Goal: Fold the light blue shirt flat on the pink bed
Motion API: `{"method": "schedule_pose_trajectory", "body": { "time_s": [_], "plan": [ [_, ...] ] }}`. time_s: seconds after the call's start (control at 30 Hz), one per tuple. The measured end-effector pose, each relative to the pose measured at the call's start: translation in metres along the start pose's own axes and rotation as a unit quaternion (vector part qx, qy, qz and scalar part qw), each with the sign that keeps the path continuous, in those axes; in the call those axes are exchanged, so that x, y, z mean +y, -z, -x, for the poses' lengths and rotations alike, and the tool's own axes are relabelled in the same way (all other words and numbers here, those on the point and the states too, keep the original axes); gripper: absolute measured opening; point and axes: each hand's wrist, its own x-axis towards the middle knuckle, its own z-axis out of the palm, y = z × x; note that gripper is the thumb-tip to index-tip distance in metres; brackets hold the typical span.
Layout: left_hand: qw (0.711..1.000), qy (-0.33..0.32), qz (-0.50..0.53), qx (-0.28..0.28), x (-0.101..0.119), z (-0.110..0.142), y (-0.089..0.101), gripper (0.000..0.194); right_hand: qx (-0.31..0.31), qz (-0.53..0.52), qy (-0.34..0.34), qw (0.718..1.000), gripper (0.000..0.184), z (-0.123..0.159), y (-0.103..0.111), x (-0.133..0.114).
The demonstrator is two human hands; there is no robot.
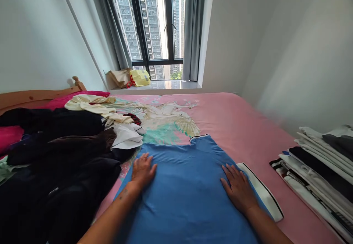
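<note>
A blue shirt [184,185] with a dark-trimmed collar and a white cuff lies spread flat on the pink bed sheet [242,126]. My left hand [142,170] rests palm down on the shirt's left side, fingers stretched out. My right hand [239,188] lies flat on the shirt's right side, beside the white cuff [261,192], with its fingers apart. Neither hand holds anything.
A heap of unfolded dark, cream and white clothes [63,152] covers the bed's left side. A stack of folded garments [320,166] sits at the right edge. Bags [129,77] stand on the window sill beyond the bed. White walls close in left and right.
</note>
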Motion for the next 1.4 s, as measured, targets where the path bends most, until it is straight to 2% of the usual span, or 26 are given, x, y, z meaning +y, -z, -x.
{"method": "schedule_pose_trajectory", "body": {
  "time_s": [0.07,0.1,0.17,0.23,0.37,0.47,0.53,0.63,0.7,0.77,0.83,0.9,0.97,1.03,1.1,1.17,1.3,1.4],
  "plan": [
    [0.994,-0.102,0.038,-0.017,0.019,-0.012,-0.008,0.048,-0.003,0.003,0.0,1.0,0.059,0.0,0.001,0.0],
    [0.991,-0.115,0.055,-0.034,0.022,-0.02,-0.013,0.049,-0.005,0.004,-0.001,1.0,0.059,-0.001,0.001,0.0],
    [0.994,-0.065,0.069,-0.053,0.017,-0.04,-0.022,0.055,-0.008,0.006,-0.003,1.0,0.059,-0.001,0.001,0.001],
    [0.997,0.01,0.066,-0.051,-0.001,-0.063,-0.029,0.061,-0.004,0.006,-0.002,1.0,0.058,-0.001,0.002,0.001],
    [0.993,0.074,0.047,-0.073,-0.029,-0.105,-0.039,0.068,0.01,0.002,0.006,1.0,0.056,0.0,0.003,0.0],
    [0.992,0.099,0.04,-0.072,-0.028,-0.118,-0.039,0.073,0.014,0.003,0.01,1.0,0.056,0.0,0.004,-0.001],
    [0.993,0.088,0.046,-0.071,-0.023,-0.113,-0.036,0.074,0.018,0.004,0.011,1.0,0.056,0.0,0.002,0.0],
    [0.995,0.035,0.063,-0.062,-0.027,-0.083,-0.031,0.07,0.026,0.005,0.013,1.0,0.055,0.0,-0.001,0.002],
    [0.996,-0.024,0.065,-0.064,-0.045,-0.051,-0.029,0.065,0.027,0.008,0.013,1.0,0.055,0.001,-0.003,0.003],
    [0.993,-0.066,0.055,-0.077,-0.073,-0.016,-0.026,0.06,0.027,0.01,0.013,1.0,0.055,0.001,-0.004,0.003],
    [0.993,-0.06,0.045,-0.089,-0.102,0.014,-0.018,0.059,0.026,0.012,0.012,1.0,0.055,0.002,-0.005,0.003],
    [0.994,-0.025,0.038,-0.103,-0.12,0.037,-0.006,0.059,0.028,0.013,0.009,0.999,0.056,0.003,-0.005,0.003],
    [0.994,0.0,0.023,-0.107,-0.118,0.054,0.007,0.058,0.028,0.012,0.005,1.0,0.056,0.004,-0.005,0.003],
    [0.996,-0.02,0.01,-0.086,-0.102,0.072,0.015,0.054,0.023,0.012,0.001,1.0,0.056,0.005,-0.005,0.002],
    [0.996,-0.068,0.012,-0.063,-0.082,0.096,0.016,0.052,0.013,0.011,-0.003,1.0,0.057,0.005,-0.003,0.001],
    [0.996,-0.068,0.018,-0.062,-0.069,0.124,0.011,0.056,0.004,0.014,-0.007,1.0,0.058,0.005,-0.001,0.0],
    [0.999,0.003,0.01,-0.053,-0.075,0.171,0.002,0.064,-0.007,0.018,-0.012,1.0,0.06,0.006,0.001,-0.002],
    [0.999,0.016,0.012,-0.037,-0.083,0.183,0.002,0.065,-0.016,0.024,-0.013,0.999,0.06,0.008,-0.001,0.0]
  ]
}}
